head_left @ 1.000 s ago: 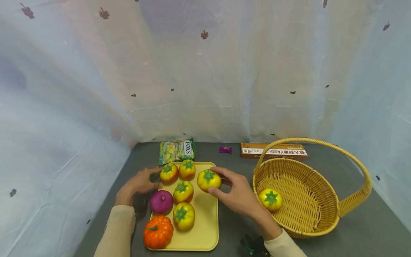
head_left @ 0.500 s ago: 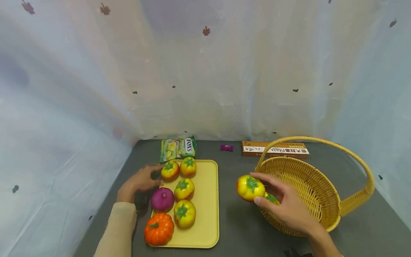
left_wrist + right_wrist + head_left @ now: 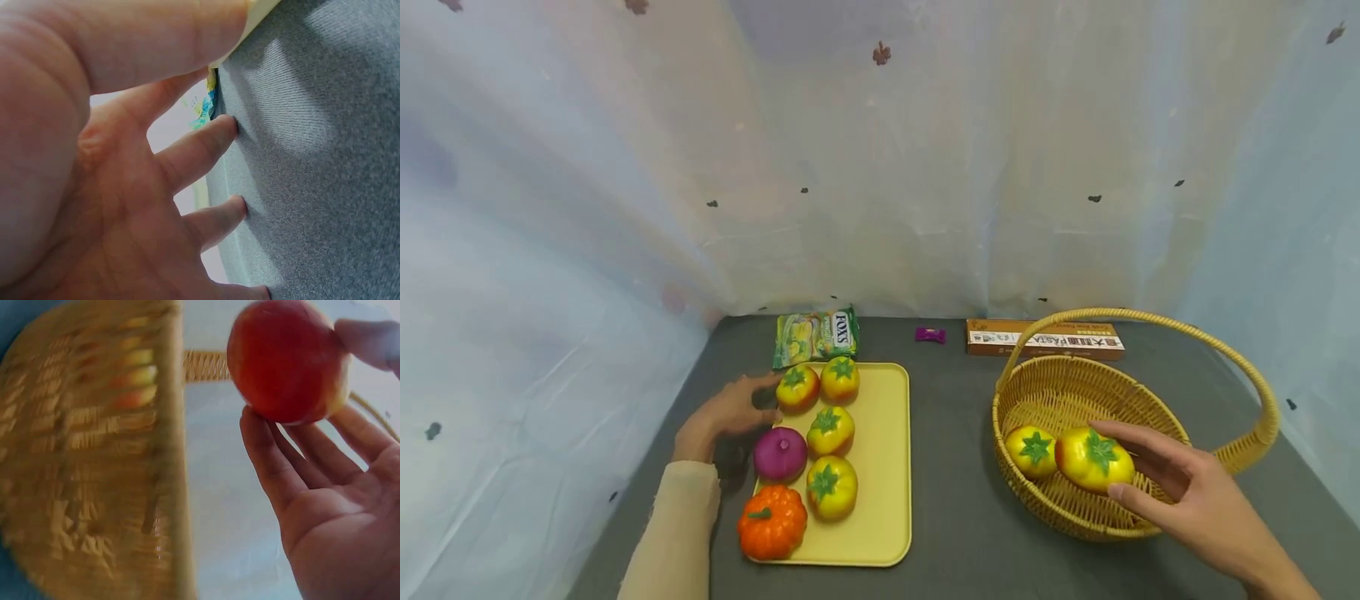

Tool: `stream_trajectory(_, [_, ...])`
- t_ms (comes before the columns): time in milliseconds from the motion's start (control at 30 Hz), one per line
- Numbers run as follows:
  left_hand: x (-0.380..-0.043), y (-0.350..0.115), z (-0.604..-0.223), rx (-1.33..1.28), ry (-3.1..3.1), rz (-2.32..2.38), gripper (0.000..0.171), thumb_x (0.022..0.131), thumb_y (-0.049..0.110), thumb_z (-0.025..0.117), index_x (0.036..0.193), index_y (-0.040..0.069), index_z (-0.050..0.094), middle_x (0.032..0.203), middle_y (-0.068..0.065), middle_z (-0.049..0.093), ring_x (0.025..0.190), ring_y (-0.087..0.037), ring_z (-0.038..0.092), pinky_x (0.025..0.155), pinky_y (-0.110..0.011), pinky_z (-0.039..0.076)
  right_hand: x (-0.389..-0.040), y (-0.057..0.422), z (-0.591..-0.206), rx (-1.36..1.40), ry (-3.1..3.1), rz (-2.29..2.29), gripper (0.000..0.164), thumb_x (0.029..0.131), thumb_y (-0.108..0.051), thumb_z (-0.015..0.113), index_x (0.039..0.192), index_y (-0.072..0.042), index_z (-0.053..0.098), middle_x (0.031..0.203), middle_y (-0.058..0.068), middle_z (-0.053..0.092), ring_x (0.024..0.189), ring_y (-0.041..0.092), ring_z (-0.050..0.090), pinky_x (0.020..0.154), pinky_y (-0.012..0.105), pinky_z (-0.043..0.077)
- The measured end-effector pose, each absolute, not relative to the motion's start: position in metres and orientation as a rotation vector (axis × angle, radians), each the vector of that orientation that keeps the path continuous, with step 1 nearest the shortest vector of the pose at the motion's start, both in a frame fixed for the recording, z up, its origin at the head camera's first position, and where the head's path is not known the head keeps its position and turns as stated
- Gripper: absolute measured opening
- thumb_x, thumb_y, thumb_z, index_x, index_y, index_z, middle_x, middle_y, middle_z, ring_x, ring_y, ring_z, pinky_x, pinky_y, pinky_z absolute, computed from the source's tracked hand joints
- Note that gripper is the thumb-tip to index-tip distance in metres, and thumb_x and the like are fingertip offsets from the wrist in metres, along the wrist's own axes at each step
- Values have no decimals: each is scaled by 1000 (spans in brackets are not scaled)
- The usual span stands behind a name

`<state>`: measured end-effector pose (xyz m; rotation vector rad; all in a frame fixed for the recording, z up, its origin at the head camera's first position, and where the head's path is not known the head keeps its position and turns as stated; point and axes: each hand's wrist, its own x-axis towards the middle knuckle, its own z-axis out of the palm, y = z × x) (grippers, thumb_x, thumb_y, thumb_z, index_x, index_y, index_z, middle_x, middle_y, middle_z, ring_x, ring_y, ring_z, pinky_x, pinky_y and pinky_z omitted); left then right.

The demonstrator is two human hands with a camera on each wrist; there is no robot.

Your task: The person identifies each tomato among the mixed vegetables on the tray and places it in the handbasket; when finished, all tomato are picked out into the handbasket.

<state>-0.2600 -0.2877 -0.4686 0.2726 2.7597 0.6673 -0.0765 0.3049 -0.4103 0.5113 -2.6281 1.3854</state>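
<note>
Persimmon point(image 3: 1086, 458) hung pinched in the right hand point(image 3: 1202, 504) above the basket point(image 3: 1067, 379), another persimmon point(image 3: 1028, 452) already lay inside near its left edge, and four more persimmons point(image 3: 832, 492) were left on the tray point(image 3: 883, 467), left hand point(image 3: 726, 410) spread by its far-left corner.

The fruit point(image 3: 1092, 463) looks glossy, the woven basket point(image 3: 1063, 390) rough, the cloth point(image 3: 953, 467) matt.

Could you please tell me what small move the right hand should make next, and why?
Probably, the right hand should lower the rounded, glossy yellow-and-red fruit into the yellow wicker basket: it is held over the opening, clear of the rim in the right wrist view, and a similar green-topped yellow fruit lies inside.
</note>
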Motion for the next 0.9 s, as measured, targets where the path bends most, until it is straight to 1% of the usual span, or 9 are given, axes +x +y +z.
stream_trajectory(133, [-261,-289,-468,269,2763,653,80,97,34,81,167,16,48,170,-31,41,160,-67,16,121,-86,22,-71,323,-423,515,-2689,1332,63,98,3,78,156,-11,60,150,-22,64,128,-9,65,93,15,60])
stream_trajectory(300, [-261,-289,-466,265,2760,658,80,97,34,80,167,15,48,170,-31,41,160,-67,16,122,-86,22,-71,332,-438,509,-2759,1315,59,97,-1,81,153,-11,64,146,-29,63,124,-11,65,88,17,62])
stream_trajectory(400, [-260,-289,-464,269,2760,658,79,97,33,80,167,15,48,170,-31,41,160,-66,15,122,-85,21,-73,332,-443,490,-2793,1317,57,97,-5,82,151,-14,65,145,-30,62,124,-12,64,88,17,61])
stream_trajectory(500, [-260,-288,-464,277,2765,650,79,97,34,80,167,14,48,169,-31,42,160,-66,16,122,-85,22,-77,329,-444,496,-2815,1307,55,97,-7,82,150,-15,67,144,-29,64,124,-12,63,89,16,61])
stream_trajectory(600, [-259,-287,-464,285,2769,645,79,96,34,81,166,14,49,168,-31,44,159,-67,18,121,-86,23,-81,325,-443,482,-2851,1296,52,98,-11,83,148,-16,68,142,-22,68,123,-13,64,90,17,61])
stream_trajectory(733, [-259,-287,-463,290,2769,648,79,96,33,82,166,13,49,168,-31,44,159,-67,18,121,-86,23,-86,316,-440,472,-2884,1299,51,98,-17,84,147,-17,69,144,0,72,122,-12,64,91,17,61])
stream_trajectory(767, [-259,-287,-463,293,2771,646,79,96,33,82,166,13,49,168,-31,45,159,-67,18,121,-86,23,-88,315,-439,481,-2878,1304,51,98,-17,84,147,-18,69,144,4,73,122,-12,64,91,17,61])
stream_trajectory(833, [-259,-287,-464,296,2773,646,79,96,33,81,166,13,50,168,-31,45,159,-67,18,120,-86,23,-90,311,-439,531,-2846,1311,51,97,-16,85,146,-18,70,143,10,73,123,-10,65,92,16,60])
stream_trajectory(900, [-259,-287,-464,300,2775,647,79,96,33,81,165,13,50,167,-31,46,159,-68,18,120,-86,23,-93,306,-439,578,-2808,1312,51,96,-14,86,145,-19,70,142,11,74,124,-8,66,93,14,59])
